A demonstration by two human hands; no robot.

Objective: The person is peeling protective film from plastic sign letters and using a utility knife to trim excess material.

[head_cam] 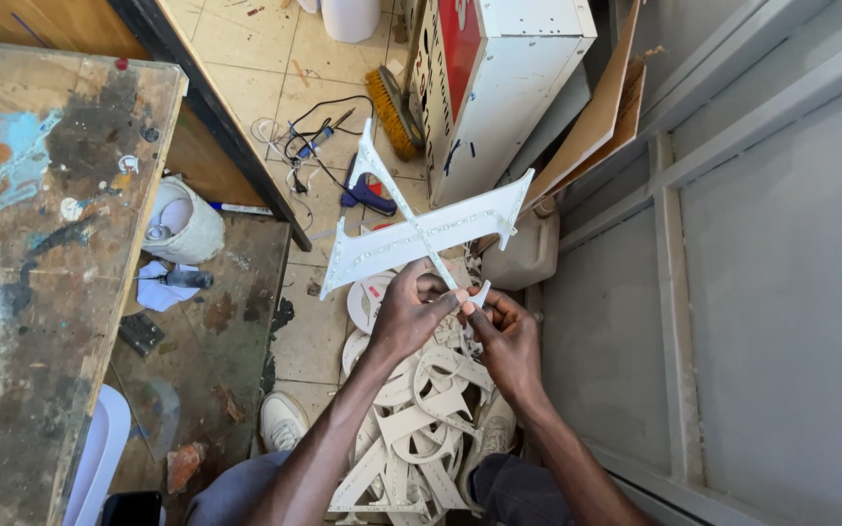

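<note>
Both hands grip one white X-shaped piece, held up over the floor at mid-frame; left hand closed around the lower end of its thin strut, right hand just beside it, fingertips pinching a small white tab at the same end.

Far left: paint-stained workbench, top blotched blue, black and rust. Off its right edge, lower down, a white bucket and a crumpled white cloth on a dirty lower board.

Centre: tiled floor with tangled black cable, a blue glue gun, a brush with yellow bristles. Directly beneath the hands, a heap of white cut-out shapes, rings and strips overlapping. A white shoe beside the heap.

Right of centre: a red-and-white box sign leaning upright, brown cardboard against it, a pale plastic jerrycan just behind the X-piece. Far right: grey metal panelled wall.
</note>
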